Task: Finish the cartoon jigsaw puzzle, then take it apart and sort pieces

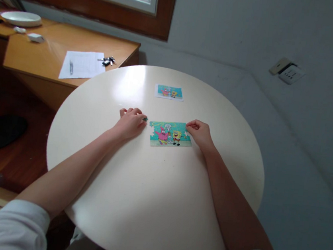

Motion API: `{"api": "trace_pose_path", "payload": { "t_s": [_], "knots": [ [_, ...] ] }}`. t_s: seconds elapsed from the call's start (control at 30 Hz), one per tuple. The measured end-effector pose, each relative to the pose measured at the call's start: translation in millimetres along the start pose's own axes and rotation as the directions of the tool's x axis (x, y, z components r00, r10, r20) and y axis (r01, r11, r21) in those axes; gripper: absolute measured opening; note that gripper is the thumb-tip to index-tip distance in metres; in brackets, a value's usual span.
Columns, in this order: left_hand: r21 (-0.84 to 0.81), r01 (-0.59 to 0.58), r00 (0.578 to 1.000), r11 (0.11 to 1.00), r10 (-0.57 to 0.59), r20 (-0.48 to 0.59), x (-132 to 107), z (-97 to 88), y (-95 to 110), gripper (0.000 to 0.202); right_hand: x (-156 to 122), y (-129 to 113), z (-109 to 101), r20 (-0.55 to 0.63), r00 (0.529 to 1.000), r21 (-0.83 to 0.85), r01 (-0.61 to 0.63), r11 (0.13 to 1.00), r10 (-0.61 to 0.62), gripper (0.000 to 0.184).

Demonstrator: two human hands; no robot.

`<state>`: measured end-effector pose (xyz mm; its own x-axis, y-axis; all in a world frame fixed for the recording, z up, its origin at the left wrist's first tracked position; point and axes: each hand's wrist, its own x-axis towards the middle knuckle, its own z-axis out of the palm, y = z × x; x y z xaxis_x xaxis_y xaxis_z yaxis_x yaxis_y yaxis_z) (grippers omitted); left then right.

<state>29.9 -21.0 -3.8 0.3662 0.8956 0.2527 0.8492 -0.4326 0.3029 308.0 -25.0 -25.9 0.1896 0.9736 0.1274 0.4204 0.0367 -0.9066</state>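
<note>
A jigsaw puzzle (169,134) with a pink and a yellow cartoon figure lies flat on the round white table (157,204). Its left and right edges show notches. Just left of it, my left hand (131,121) pinches a small dark green puzzle piece (145,119), apart from the puzzle's upper left corner. At the upper right corner rests my right hand (199,132), thumb and fingers closed together against the edge. Whether a loose piece sits between those fingertips is hidden.
Behind the puzzle lies a small printed picture (169,92) with the same design. A wooden desk (104,41) to the left holds paper (81,65), a pen (71,67), keys (107,60) and a white round object (21,18). The wall (248,38) stands behind the table.
</note>
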Motion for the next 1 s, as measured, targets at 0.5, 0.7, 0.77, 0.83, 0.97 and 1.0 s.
{"api": "trace_pose_path", "payload": {
  "t_s": [0.5, 0.7, 0.77, 0.83, 0.97, 1.0],
  "knots": [
    [-0.094, -0.021, 0.999, 0.995, 0.024, 0.032, 0.5, 0.0, -0.6, 0.019, 0.6, -0.6, 0.3, 0.003, 1.0, 0.007, -0.007, 1.0, 0.007, 0.011],
    [-0.06, 0.07, 0.997, 0.996, -0.071, -0.009, 2.0, -0.9, -3.6, 0.031, 0.4, -0.3, -0.1, 0.005, 1.0, 0.012, -0.008, 1.0, 0.008, 0.012],
    [-0.044, 0.085, 0.996, 0.995, -0.085, 0.001, 2.9, -1.1, -5.1, 0.03, 0.5, 0.0, 0.0, 0.003, 1.0, 0.009, -0.006, 1.0, 0.006, 0.012],
    [-0.037, 0.093, 0.996, 0.995, -0.092, 0.017, 3.4, -0.4, -5.5, 0.027, 0.6, 0.1, 0.1, 0.004, 1.0, 0.011, -0.006, 1.0, 0.006, 0.011],
    [-0.057, 0.112, 0.993, 0.992, -0.11, 0.038, 2.7, 2.2, -2.6, 0.02, 0.5, -1.0, 0.2, 0.009, 1.0, 0.018, -0.014, 1.0, 0.014, 0.01],
    [-0.067, 0.114, 0.993, 0.991, -0.111, 0.041, 2.3, 2.4, -1.4, 0.019, 0.4, -1.4, 0.3, 0.009, 1.0, 0.019, -0.015, 1.0, 0.015, 0.01]
  ]
}}
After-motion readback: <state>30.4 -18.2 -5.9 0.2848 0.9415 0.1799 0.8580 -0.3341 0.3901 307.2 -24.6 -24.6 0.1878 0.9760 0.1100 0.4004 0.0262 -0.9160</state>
